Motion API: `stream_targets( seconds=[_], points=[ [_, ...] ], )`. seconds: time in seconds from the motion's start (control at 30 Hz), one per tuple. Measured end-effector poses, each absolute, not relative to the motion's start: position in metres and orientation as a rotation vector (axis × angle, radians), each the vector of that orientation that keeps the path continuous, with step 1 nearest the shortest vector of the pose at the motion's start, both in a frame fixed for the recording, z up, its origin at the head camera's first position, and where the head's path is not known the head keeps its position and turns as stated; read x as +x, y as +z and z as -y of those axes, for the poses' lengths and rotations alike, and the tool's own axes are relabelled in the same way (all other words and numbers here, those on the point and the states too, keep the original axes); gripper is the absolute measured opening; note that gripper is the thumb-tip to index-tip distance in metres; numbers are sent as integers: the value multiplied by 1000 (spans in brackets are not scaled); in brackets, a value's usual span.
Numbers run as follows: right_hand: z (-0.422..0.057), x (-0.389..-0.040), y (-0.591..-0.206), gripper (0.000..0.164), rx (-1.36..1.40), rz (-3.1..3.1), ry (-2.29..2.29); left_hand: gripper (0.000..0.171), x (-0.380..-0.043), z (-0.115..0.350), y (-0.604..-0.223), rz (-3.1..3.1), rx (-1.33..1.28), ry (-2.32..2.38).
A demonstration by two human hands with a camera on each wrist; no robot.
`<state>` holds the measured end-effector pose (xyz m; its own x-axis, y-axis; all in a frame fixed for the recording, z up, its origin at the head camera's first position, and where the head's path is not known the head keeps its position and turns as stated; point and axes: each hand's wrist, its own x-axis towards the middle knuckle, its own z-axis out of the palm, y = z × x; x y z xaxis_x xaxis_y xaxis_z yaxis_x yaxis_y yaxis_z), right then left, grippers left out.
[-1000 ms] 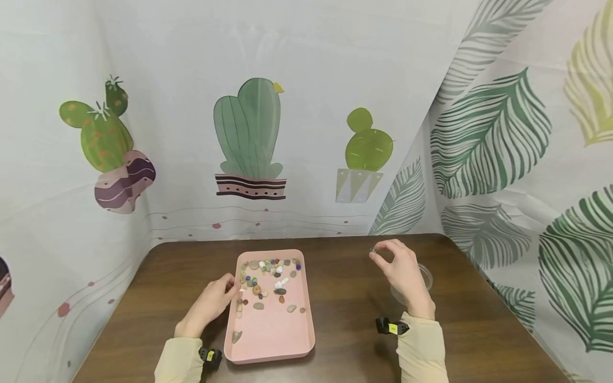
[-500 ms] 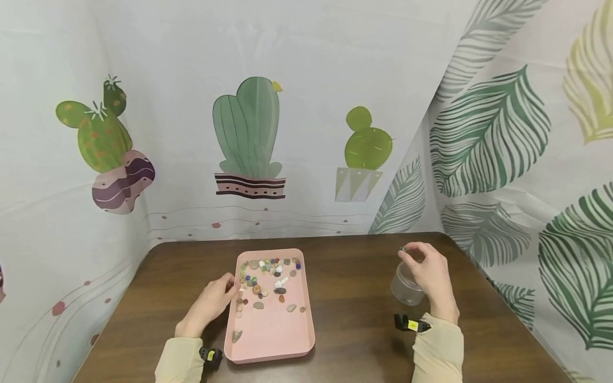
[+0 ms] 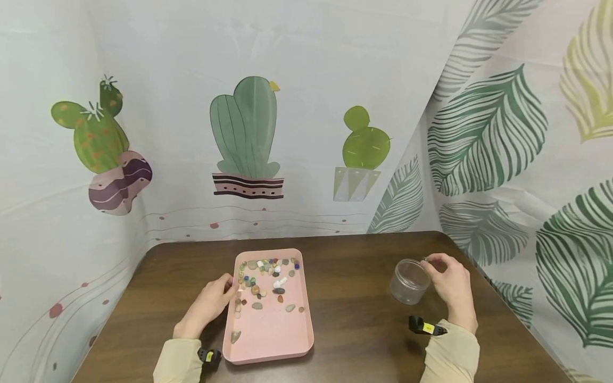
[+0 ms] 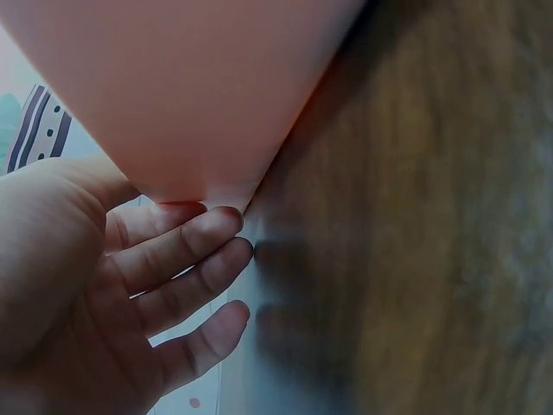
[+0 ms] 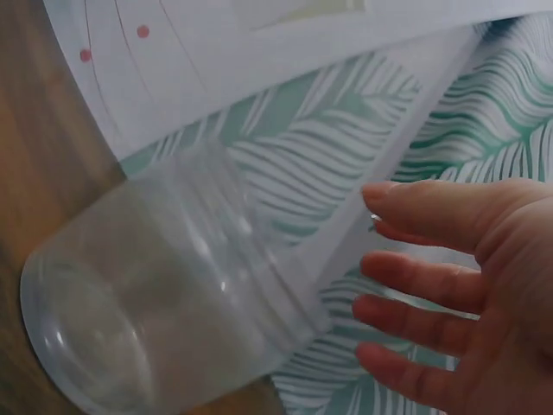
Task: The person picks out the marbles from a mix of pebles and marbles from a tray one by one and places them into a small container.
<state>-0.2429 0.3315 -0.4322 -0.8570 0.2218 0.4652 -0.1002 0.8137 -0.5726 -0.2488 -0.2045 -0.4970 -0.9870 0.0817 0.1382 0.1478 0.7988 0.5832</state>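
Note:
My left hand (image 3: pixel 209 302) grips the left side wall of a pink tray (image 3: pixel 273 340), with the thumb over the rim and fingers against the outside. In the left wrist view the fingertips (image 4: pixel 226 220) press the tray's wall (image 4: pixel 199 104). The tray holds several pebbles (image 3: pixel 257 306) and glass marbles (image 3: pixel 246 278), mostly toward its far end. My right hand (image 3: pixel 450 282) is just right of a clear jar (image 3: pixel 410 287) with no lid, near rim height. It pinches a small greenish marble (image 3: pixel 425 259) between thumb and forefinger, almost hidden in the right wrist view.
Both things stand on a dark brown wooden table (image 3: pixel 354 303), the tray left of centre and the jar to the right. A hanging cloth (image 3: pixel 306 106) printed with cacti and leaves rises behind the table's far edge.
My right hand has moved right with the marble, from left of the jar across its mouth to the right side, and come down slightly. The left hand and tray stay put.

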Motion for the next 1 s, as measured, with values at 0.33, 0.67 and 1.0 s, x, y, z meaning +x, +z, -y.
stream_targets(
  seconds=[0.33,0.67,1.0],
  points=[
    [-339,-243,-445,30,-82,2614,833,12,-248,205,-498,2882,-183,-959],
    [-335,-246,-448,28,0,2719,839,10,-248,206,-499,2888,-185,-969],
    [-328,-248,-445,22,-86,2855,858,8,-249,206,-499,2887,-188,-968]
  ],
)
